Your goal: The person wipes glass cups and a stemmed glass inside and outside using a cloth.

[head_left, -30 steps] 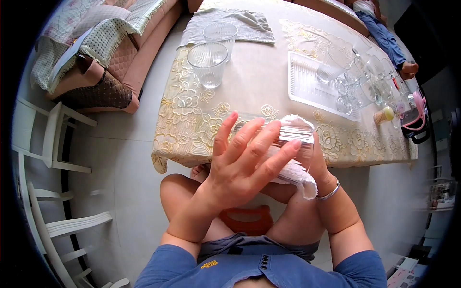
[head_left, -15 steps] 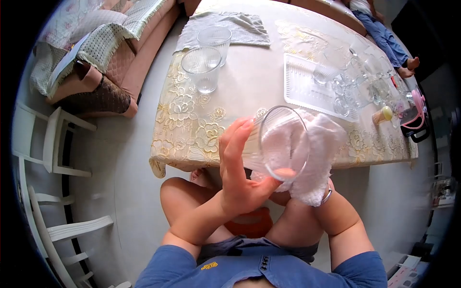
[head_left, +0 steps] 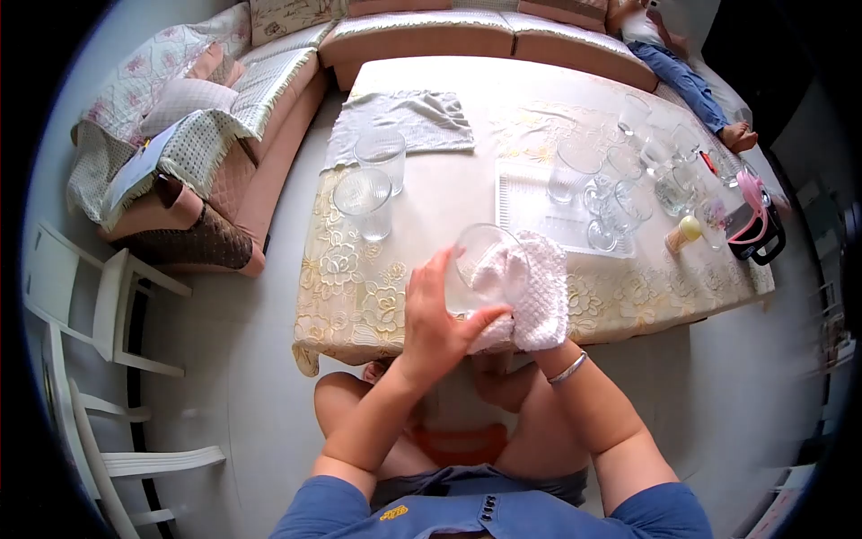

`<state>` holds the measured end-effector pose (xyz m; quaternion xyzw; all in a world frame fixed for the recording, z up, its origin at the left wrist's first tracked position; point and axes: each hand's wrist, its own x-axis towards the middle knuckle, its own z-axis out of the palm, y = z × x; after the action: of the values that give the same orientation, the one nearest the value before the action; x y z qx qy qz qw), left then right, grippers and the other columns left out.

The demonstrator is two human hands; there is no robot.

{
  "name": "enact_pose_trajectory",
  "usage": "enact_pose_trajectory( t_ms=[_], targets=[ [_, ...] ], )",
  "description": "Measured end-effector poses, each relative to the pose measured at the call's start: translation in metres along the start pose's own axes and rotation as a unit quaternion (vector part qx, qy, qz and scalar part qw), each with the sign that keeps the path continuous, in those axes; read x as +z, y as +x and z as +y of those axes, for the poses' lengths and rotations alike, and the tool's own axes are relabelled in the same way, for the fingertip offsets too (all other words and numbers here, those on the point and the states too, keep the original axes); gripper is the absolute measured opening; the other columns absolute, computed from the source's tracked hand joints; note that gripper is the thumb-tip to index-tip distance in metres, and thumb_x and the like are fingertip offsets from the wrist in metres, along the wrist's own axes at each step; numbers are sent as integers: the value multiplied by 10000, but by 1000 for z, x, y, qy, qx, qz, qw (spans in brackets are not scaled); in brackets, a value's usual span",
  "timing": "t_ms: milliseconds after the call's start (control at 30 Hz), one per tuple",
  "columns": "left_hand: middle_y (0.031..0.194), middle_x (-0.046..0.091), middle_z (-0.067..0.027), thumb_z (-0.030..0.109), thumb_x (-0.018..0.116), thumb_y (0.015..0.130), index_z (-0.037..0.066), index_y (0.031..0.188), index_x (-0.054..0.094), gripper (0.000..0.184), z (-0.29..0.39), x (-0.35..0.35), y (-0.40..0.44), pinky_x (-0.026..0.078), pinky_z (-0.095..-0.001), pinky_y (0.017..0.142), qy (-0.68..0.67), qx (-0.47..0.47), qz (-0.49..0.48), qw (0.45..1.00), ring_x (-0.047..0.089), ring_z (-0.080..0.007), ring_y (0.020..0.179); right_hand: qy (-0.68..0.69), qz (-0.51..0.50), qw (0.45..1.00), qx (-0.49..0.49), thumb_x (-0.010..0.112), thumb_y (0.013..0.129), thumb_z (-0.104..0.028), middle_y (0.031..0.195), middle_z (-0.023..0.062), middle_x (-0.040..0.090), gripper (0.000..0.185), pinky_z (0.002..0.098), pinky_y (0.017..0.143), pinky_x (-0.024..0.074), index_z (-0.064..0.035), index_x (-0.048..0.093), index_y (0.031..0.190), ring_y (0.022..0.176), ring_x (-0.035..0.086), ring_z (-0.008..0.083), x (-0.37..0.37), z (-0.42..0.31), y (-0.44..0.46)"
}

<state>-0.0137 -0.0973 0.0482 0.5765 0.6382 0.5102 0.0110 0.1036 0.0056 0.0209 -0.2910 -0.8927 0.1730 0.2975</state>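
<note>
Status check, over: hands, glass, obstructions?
Left hand gripping clear glass. Right hand at white textured cloth, fingers hidden. Two empty tumblers standing left; white tray beyond, bearing glassware.

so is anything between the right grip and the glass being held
Yes: the white cloth covers most of the right grip, on the side facing the glass. Nothing visible comes between the glass and the left grip, which holds it directly.

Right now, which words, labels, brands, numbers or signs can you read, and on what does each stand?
No text is legible.
Yellow emblem on the blue shirt: too small to read.
Dark markings on the patterned cushion: too blurred.
Sheet on the sofa: any print too small.
</note>
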Motion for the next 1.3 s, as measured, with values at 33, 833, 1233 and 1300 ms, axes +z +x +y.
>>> enact_pose_trajectory(
  t_ms=[33, 833, 1233, 1300],
  targets=[
    [1129, 487, -176, 223, 747, 681, -40, 1196, 377, 686, -8, 5, 6, 354, -340, 915, -46, -31, -2, 998, 455, -261, 1075, -41, -36, 996, 66, 604, 728, -242, 1085, 138, 478, 458, 385, 947, 315, -63, 477, 1130, 1056, 432, 297, 2, 3, 6],
    [1187, 416, -225, 376, 731, 672, -76, 1223, 328, 819, -146, 112, 127, 331, -381, 944, -79, -134, 214, 964, 395, -352, 1114, 79, -81, 992, 48, 513, 837, -273, 1327, 101, 341, 585, 331, 1076, 162, -56, 271, 1322, 1242, 296, 232, 89, 86, 43],
    [1160, 414, -250, 194, 649, 741, -66, 1213, 313, 635, -124, 99, 83, 332, -391, 934, -6, -161, 153, 975, 401, -351, 1102, 16, -100, 992, 79, 496, 843, -263, 1286, 120, 373, 538, 344, 1066, 185, -52, 306, 1300, 1211, 328, 249, 29, 48, 43],
    [1166, 441, -170, 126, 617, 777, -44, 1168, 378, 489, -86, 88, 78, 359, -349, 930, -7, -177, 113, 978, 448, -255, 1080, 120, -78, 982, 127, 466, 868, -260, 1265, 108, 389, 503, 340, 1064, 194, -60, 301, 1299, 1198, 340, 234, 33, 60, 37]
  ],
)
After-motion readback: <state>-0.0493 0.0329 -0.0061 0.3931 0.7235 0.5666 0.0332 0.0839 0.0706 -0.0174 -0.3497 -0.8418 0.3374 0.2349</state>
